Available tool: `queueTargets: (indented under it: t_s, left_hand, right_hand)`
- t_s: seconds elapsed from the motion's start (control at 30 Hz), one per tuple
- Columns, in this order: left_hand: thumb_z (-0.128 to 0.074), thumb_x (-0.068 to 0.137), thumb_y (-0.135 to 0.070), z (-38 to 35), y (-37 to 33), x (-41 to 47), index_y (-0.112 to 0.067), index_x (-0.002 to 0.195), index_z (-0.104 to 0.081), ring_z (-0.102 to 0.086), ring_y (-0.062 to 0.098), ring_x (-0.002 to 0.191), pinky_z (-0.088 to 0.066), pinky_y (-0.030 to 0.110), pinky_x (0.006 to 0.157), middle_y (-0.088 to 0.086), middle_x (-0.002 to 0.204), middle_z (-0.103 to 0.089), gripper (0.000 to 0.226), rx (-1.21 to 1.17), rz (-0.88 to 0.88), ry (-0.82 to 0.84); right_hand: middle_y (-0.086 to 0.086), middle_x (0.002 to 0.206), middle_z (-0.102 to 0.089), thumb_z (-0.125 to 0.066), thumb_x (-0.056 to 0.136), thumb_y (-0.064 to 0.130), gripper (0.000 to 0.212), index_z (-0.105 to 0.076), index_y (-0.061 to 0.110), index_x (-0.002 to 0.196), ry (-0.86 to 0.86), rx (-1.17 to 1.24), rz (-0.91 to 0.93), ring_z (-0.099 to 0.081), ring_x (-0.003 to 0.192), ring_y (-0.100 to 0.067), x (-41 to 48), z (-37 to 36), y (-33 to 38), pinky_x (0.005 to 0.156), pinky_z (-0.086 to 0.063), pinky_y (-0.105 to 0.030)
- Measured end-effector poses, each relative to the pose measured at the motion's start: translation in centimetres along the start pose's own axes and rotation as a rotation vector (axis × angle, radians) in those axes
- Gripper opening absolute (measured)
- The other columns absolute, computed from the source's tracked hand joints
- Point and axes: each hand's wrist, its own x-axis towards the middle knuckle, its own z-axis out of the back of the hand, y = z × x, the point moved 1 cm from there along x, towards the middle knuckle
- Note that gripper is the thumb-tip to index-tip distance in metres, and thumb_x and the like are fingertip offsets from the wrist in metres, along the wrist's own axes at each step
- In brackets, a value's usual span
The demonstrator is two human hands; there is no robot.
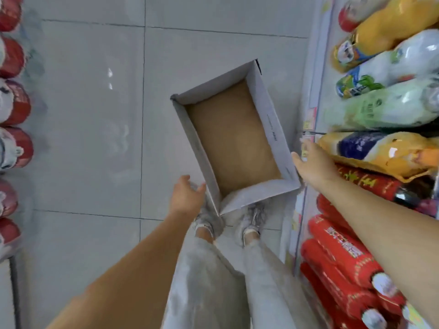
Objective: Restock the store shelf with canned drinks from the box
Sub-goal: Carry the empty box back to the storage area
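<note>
Box point(234, 138) sitting empty between both open hands.
Left hand point(186, 198) and right hand point(313, 162) reaching; one-sided grip risks tipping.

The box point(234, 138) at my feet is matt cardboard, brown inside with pale grey walls. The floor tiles point(95, 115) look smooth and glossy. Shelf bottles point(389, 110) wear shiny plastic wrap.

Looking straight down — the cardboard box point(234, 136) sits empty on the tiled floor point(95, 115), left hand point(186, 195) open at its near left corner, right hand point(313, 162) open beside its right wall, bottles point(389, 74) stacked on the shelf point(316, 74) to the right.
</note>
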Motion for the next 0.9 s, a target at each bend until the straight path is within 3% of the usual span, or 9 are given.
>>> queueTargets:
  t_s: [0.1, 0.2, 0.33, 0.43, 0.5, 0.67, 0.8, 0.9]
  left_hand:
    - [-0.058, 0.093, -0.041, -2.8, -0.3, 4.9, -0.011, 0.148, -0.031, -0.044, 0.03, 0.135, -0.036, 0.038, 0.111, 0.012, 0.149, -0.043, 0.068, -0.022, 0.017, 0.02]
    - [-0.058, 0.09, -0.046, -4.9, -0.5, 9.2, -0.017, 0.149, -0.029, -0.048, 0.03, 0.132, -0.04, 0.042, 0.108, 0.008, 0.149, -0.044, 0.072, -0.087, 0.026, 0.012]
    - [-0.059, 0.083, -0.051, -7.1, 0.4, 12.9, -0.027, 0.146, -0.028, -0.057, 0.025, 0.12, -0.05, 0.045, 0.099, 0.0, 0.139, -0.054, 0.074, -0.242, 0.001, 0.005]
    - [-0.057, 0.09, -0.046, -8.4, 1.1, 14.3, -0.034, 0.147, -0.022, -0.058, 0.024, 0.118, -0.05, 0.047, 0.098, -0.004, 0.136, -0.055, 0.068, -0.277, -0.021, -0.034]
    - [-0.053, 0.095, -0.039, -8.9, 1.4, 14.8, -0.033, 0.15, -0.019, -0.058, 0.023, 0.115, -0.049, 0.044, 0.099, -0.006, 0.134, -0.056, 0.066, -0.295, -0.026, -0.063]
    - [-0.041, 0.102, -0.023, -9.5, 1.6, 15.6, -0.027, 0.148, -0.027, -0.055, 0.019, 0.088, -0.049, 0.033, 0.077, -0.007, 0.112, -0.054, 0.048, -0.289, -0.042, -0.135]
    - [-0.039, 0.102, -0.022, -7.7, 1.3, 15.1, -0.03, 0.144, -0.036, -0.057, 0.019, 0.09, -0.047, 0.031, 0.073, -0.006, 0.114, -0.055, 0.042, -0.286, -0.041, -0.153]
    - [-0.041, 0.102, -0.024, -4.2, 0.7, 13.3, -0.029, 0.144, -0.037, -0.059, 0.02, 0.096, -0.053, 0.035, 0.079, -0.004, 0.121, -0.057, 0.042, -0.278, -0.065, -0.154]
  right_hand:
    - [-0.01, 0.144, -0.048, -0.052, 0.092, 0.041, 0.059, -0.037, 0.018, 0.145, 0.013, 0.023, -0.014, -0.049, 0.129, -0.03, 5.7, -2.1, -0.3, 0.105, -0.041, -0.045]
    - [-0.003, 0.14, -0.052, -0.049, 0.082, 0.058, 0.069, -0.037, 0.028, 0.143, 0.011, 0.07, -0.022, -0.054, 0.123, -0.026, 11.0, -4.4, -0.8, 0.102, -0.045, -0.043]
    - [0.005, 0.122, -0.059, -0.057, 0.09, 0.042, 0.05, -0.044, 0.029, 0.137, 0.065, 0.116, -0.018, -0.058, 0.104, -0.019, 14.6, -6.8, -0.8, 0.086, -0.044, -0.031]
    - [0.011, 0.118, -0.063, -0.058, 0.083, 0.053, 0.052, -0.048, 0.035, 0.131, 0.095, 0.162, -0.007, -0.061, 0.104, -0.017, 16.0, -7.8, -1.5, 0.09, -0.048, -0.035]
    - [0.012, 0.115, -0.061, -0.058, 0.087, 0.047, 0.048, -0.048, 0.033, 0.132, 0.087, 0.196, -0.022, -0.059, 0.101, -0.014, 16.1, -8.4, -2.1, 0.087, -0.044, -0.029]
    - [-0.003, 0.122, -0.062, -0.049, 0.098, 0.027, 0.036, -0.05, 0.023, 0.134, 0.013, 0.172, -0.047, -0.054, 0.097, -0.017, 16.5, -9.3, -2.6, 0.081, -0.037, -0.024]
    - [-0.009, 0.125, -0.061, -0.049, 0.099, 0.024, 0.035, -0.052, 0.017, 0.133, -0.009, 0.161, -0.063, -0.057, 0.109, -0.024, 15.0, -8.8, -1.1, 0.08, -0.035, -0.023]
    - [-0.008, 0.124, -0.062, -0.048, 0.098, 0.024, 0.034, -0.053, 0.016, 0.131, -0.035, 0.15, -0.036, -0.057, 0.111, -0.025, 12.4, -7.1, 1.2, 0.079, -0.035, -0.023]
